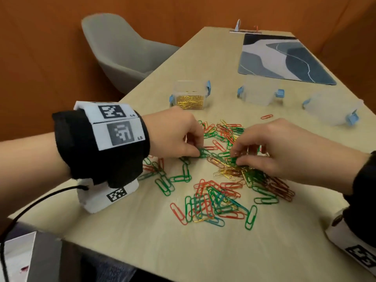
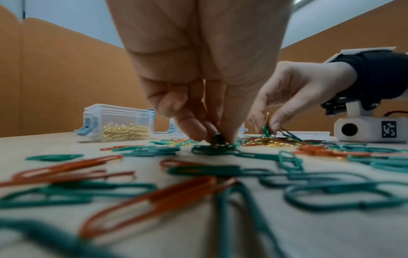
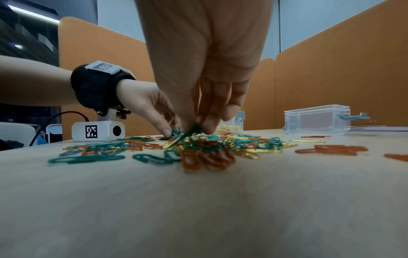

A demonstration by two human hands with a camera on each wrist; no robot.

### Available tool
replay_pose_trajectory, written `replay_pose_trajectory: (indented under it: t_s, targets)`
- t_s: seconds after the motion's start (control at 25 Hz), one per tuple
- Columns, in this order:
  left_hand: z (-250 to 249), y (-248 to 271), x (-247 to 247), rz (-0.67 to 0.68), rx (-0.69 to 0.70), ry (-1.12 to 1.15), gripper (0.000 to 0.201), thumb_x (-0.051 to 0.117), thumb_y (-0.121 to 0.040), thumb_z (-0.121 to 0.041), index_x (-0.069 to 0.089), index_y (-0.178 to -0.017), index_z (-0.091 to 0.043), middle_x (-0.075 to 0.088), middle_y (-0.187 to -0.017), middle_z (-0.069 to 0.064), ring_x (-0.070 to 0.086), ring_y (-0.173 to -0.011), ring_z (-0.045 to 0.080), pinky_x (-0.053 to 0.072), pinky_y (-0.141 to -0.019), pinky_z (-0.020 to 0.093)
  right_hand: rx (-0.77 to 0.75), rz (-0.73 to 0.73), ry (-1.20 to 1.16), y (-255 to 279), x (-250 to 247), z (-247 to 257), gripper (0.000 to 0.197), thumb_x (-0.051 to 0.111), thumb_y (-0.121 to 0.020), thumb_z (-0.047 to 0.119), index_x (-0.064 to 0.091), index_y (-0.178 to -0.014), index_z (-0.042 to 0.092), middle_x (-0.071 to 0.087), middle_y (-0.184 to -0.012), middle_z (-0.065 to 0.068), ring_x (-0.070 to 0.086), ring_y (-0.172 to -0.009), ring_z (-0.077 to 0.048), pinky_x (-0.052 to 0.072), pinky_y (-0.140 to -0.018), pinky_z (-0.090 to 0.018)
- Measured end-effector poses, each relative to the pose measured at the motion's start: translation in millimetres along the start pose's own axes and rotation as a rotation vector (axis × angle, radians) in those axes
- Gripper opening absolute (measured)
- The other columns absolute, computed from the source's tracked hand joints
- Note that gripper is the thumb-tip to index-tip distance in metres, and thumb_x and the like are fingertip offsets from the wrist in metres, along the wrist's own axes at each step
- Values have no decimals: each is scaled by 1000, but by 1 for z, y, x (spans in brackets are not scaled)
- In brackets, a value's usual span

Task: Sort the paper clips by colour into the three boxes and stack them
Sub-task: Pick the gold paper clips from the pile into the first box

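Left hand (image 1: 175, 135) pinches a green clip (image 1: 204, 152) lying on the table (image 1: 142, 241); right hand (image 1: 272, 147) pinches green clips (image 3: 189, 132) raised from the pile (image 1: 219, 180)

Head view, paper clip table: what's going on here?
A person is sorting a mixed pile of green, orange and gold wire paper clips on a pale wooden table. The left hand pinches green clips at the pile's near-left edge; the right hand pinches green clips from its middle. One clear plastic box with blue latches already holds gold clips; two other clear boxes look empty. Nothing is stacked.
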State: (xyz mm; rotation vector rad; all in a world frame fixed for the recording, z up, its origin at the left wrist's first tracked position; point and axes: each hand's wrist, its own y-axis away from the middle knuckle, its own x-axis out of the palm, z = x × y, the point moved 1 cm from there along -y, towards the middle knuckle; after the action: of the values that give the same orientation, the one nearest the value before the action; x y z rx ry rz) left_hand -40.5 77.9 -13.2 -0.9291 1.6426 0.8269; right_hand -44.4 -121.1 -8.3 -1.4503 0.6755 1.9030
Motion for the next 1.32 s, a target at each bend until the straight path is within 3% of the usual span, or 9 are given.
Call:
replay_pose_trajectory:
  t_s: [0.16,0.28,0.44,0.6,0.72,0.88,1.0,1.16,1.32]
  targets:
    - [1,5,0,-79,-5,31,20,60,-81,-18,71,-95,-27,60,-78,-14,53,-69,-8,35,-64,2,54,-102,-56,1,-1,-1,13,61,-85,24,71,-91,27,69,-83,11,58,-73,-3,41,-65,-10]
    - [-12,5,0,-58,135,91,15,70,-78,-38,71,-91,-30,62,-82,-13,57,-72,6,44,-69,18,60,-173,-91,-1,-2,-2,13,61,-84,19,71,-89,25,65,-75,13,55,-67,3,39,-65,-6]
    - [-24,-4,5,26,218,92,33,73,-70,-49,72,-97,-31,64,-88,-10,54,-77,5,43,-72,22,84,-140,-79,0,-2,-2,8,62,-83,28,66,-89,33,59,-74,21,58,-70,-2,39,-61,-7]
    - [-28,-13,10,53,243,79,35,74,-69,-47,72,-100,-30,63,-86,-9,49,-69,-2,42,-71,20,110,-12,-52,7,-1,-1,6,65,-75,33,61,-79,34,58,-68,20,59,-68,-3,44,-63,-12]
    - [-29,-17,10,45,218,111,24,75,-72,-40,73,-91,-25,62,-75,-11,50,-64,-3,39,-66,14,147,65,-44,9,-1,0,12,67,-72,36,60,-80,39,59,-74,20,59,-73,-2,49,-69,-20]
    - [-25,-14,10,65,163,36,15,68,-81,-35,70,-87,-21,53,-71,-15,48,-61,-5,34,-61,5,182,55,7,5,0,-7,14,65,-79,27,67,-92,33,57,-74,21,53,-70,4,37,-61,-5]
    - [-23,-11,5,10,117,62,15,66,-82,-33,69,-90,-20,59,-76,-12,49,-63,0,35,-63,7,180,12,12,5,-1,-8,10,62,-83,29,67,-91,31,57,-73,20,54,-70,3,36,-59,-6]
    - [-12,-4,-10,-65,-10,333,14,72,-74,-31,69,-82,-20,67,-74,-5,55,-63,3,43,-63,12,123,8,-52,4,-3,-3,16,66,-79,42,68,-93,35,59,-77,21,57,-74,-1,45,-68,-18]
    - [0,4,-13,113,-253,1057,12,66,-71,-17,64,-80,-9,61,-63,-1,56,-51,3,46,-48,11,65,84,-67,-2,4,-1,16,67,-79,40,68,-94,35,59,-80,20,54,-73,2,43,-68,-14]
